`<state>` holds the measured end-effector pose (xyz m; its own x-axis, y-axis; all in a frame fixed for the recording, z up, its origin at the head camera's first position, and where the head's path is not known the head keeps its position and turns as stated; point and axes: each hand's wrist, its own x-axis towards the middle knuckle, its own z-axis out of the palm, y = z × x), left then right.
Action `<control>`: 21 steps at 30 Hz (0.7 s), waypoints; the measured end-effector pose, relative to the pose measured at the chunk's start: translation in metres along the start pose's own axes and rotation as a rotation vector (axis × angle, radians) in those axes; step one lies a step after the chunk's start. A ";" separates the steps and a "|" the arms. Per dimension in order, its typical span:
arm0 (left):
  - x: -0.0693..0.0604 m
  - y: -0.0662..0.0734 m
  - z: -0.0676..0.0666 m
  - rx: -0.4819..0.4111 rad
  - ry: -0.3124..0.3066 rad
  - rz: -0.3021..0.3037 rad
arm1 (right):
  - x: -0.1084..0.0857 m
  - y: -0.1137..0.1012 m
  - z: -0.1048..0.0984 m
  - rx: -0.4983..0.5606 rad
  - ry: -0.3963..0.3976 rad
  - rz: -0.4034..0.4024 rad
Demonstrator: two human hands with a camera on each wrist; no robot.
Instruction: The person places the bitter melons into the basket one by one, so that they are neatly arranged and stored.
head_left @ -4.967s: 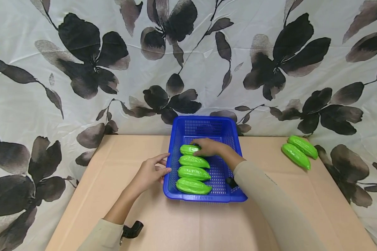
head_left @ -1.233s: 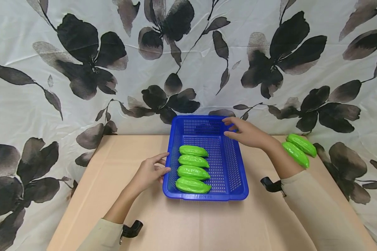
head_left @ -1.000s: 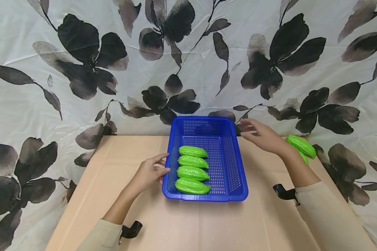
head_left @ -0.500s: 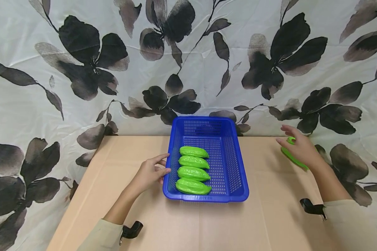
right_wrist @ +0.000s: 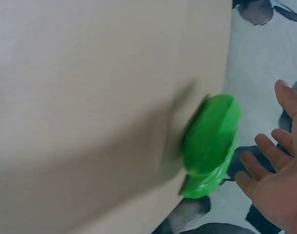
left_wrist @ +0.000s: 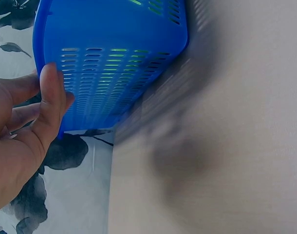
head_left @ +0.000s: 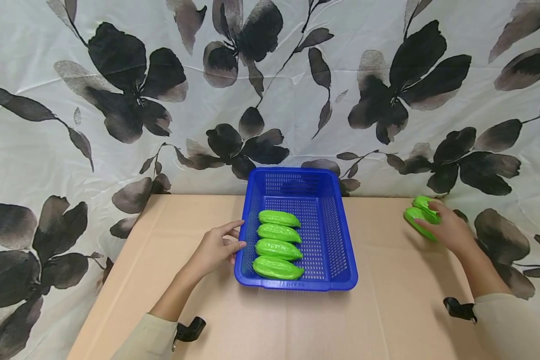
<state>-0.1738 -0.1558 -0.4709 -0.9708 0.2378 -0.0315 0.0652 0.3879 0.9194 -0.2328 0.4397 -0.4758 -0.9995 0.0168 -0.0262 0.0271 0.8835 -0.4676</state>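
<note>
A blue plastic basket (head_left: pixel 297 284) holds several glossy green ridged fruits (head_left: pixel 276 248), each pointed at one end, in a column along its left side. My left hand (head_left: pixel 213 247) holds the basket's left rim, thumb at the edge and fingers against the outer wall in the left wrist view. At the table's right edge lie two more such fruits, one upper (head_left: pixel 422 202) and one lower (head_left: pixel 416 220). Over them is my right hand (head_left: pixel 450 227), thumb and fingers spread about the upper one. In the right wrist view its fingers look spread, apart from the fruit (right_wrist: pixel 211 134).
The tan table (head_left: pixel 198 210) meets a floral cloth (head_left: pixel 315 100) at its back edge and sides. Black wrist cameras sit below both hands, one on the left sleeve (head_left: pixel 146 337) and one on the right sleeve (head_left: pixel 508 320).
From the basket's inside, my right hand has withdrawn rightward and come down onto the two fruits by the table's edge. The left hand, the basket and its fruits stay in place.
</note>
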 end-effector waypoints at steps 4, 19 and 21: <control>-0.001 0.000 0.000 -0.007 0.004 -0.001 | 0.002 0.012 0.005 -0.016 -0.014 0.041; -0.001 0.000 0.001 0.000 -0.001 0.009 | 0.001 0.032 0.021 -0.019 -0.021 0.069; -0.001 0.000 0.001 0.004 0.001 0.008 | 0.001 0.033 0.022 -0.018 -0.022 0.062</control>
<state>-0.1727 -0.1551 -0.4710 -0.9706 0.2396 -0.0240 0.0733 0.3892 0.9182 -0.2331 0.4586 -0.5105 -0.9954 0.0615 -0.0738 0.0883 0.8892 -0.4489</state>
